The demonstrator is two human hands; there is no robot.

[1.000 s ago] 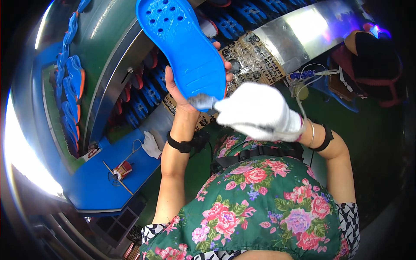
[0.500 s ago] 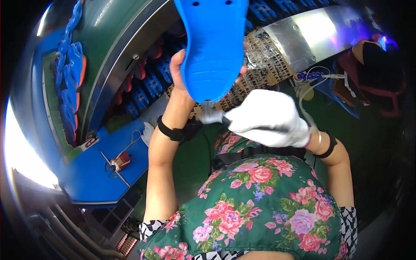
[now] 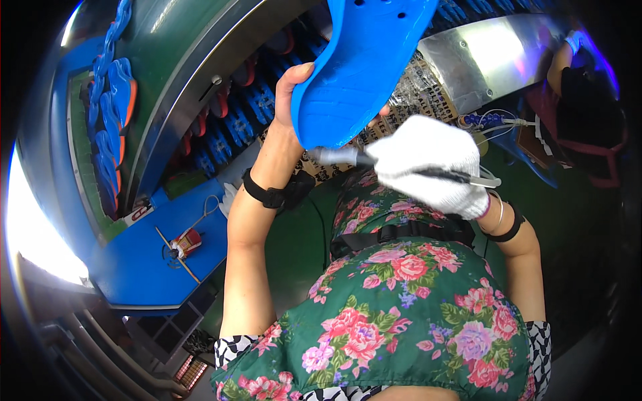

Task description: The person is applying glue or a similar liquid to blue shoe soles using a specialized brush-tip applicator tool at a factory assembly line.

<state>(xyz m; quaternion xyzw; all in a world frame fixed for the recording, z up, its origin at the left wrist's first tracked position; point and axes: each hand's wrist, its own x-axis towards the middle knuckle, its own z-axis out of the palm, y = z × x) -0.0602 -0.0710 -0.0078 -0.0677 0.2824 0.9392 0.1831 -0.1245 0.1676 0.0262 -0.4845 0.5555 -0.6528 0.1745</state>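
Observation:
A blue shoe sole (image 3: pixel 358 73) is held up at the top of the view by my left hand (image 3: pixel 289 93), thumb at its left edge and fingertips showing at its right. It slants, with its rounded end toward me. My right hand (image 3: pixel 431 154), in a white knit glove, is closed around a slim black-handled brush (image 3: pixel 438 174). The brush's pale head is blurred and lies at the sole's lower edge; whether it touches cannot be made out. A thin clear tube runs from the rear of the handle.
Behind the sole are rows of blue soles (image 3: pixel 237 127) and a printed, tape-covered surface (image 3: pixel 424 87) beside a metal plate (image 3: pixel 481 57). At left, blue-and-orange soles (image 3: pixel 120 100) stand in line. A small red container (image 3: pixel 187 244) with a stick sits on the blue table (image 3: pixel 144 274). Another person (image 3: pixel 568 73) is at right.
My left hand has shifted the sole rightward and tilted it, its upper end leaning right. My right hand, still holding the brush, has moved slightly right and up.

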